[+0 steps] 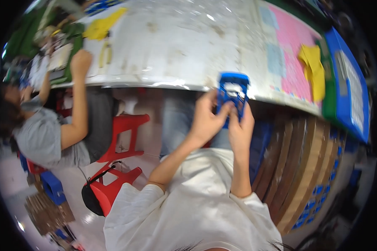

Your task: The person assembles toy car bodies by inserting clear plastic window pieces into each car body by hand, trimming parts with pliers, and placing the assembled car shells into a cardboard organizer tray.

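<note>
Both of my hands grip a blue plastic part (233, 78) at the table's front edge. It is longish with rounded corners, somewhat like a toy car body, with openings and a pale, shiny patch in its middle. My left hand (206, 116) closes on its left side, with the thumb across the near end. My right hand (241, 127) holds the right side from below, its thumb pressed against the part. The palms and some fingers are hidden, and slight blur hides fine detail.
A white-covered table (163, 46) spans the front. At right are a yellow cloth (313, 71), a pink sheet (295, 42) and a blue bin (345, 83), above stacked cardboard (299, 163). A co-worker (50, 142) sits left, near red stools (125, 180) and yellow-handled pliers (105, 52).
</note>
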The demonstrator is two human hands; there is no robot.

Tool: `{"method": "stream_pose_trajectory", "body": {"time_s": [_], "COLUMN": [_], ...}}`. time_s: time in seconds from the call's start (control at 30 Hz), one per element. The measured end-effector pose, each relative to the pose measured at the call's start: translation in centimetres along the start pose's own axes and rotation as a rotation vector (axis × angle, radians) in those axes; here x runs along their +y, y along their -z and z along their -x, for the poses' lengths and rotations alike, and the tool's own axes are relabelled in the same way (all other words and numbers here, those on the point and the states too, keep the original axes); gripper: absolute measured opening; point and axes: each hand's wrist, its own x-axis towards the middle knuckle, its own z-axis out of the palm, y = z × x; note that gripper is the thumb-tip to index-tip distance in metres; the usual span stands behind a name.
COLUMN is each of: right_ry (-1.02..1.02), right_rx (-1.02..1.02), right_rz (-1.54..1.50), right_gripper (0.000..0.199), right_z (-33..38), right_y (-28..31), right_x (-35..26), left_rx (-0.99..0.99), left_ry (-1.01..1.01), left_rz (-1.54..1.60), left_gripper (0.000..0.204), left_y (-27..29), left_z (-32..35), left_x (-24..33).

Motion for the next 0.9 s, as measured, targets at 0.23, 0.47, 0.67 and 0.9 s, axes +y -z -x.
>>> {"method": "stream_pose_trajectory", "body": {"time_s": [0.23,0.47,0.67,0.9], "right_ry": [0.016,-0.281,-0.167,0.636], "right_rx": [-0.093,-0.401,-0.402,0.117], "right_rz": [0.042,0.003,0.179,1.032], "right_gripper": [0.022,0.019,0.029,0.048], "right_z": [-1.0,-9.3,-14.2,-12.1], "right_y": [-0.6,-1.9,-3.7,-2.9], "right_x": [0.2,0.9,0.1,-2.9], "left_rx": [0.007,0.29,0.742,0.705], "left_ry": [-0.04,-0.122,-0.089,-0.155], "left_rz": [-0.059,-0.468,-1.554,-1.368], "left_gripper": [0.013,0.048,0.032,0.025], "left_y": [0.7,10.0,24.8,25.7], "left_z": [-0.5,-5.6,-15.0,-13.5], "left_x": [1.1,2.8,-1.3,1.1]}}
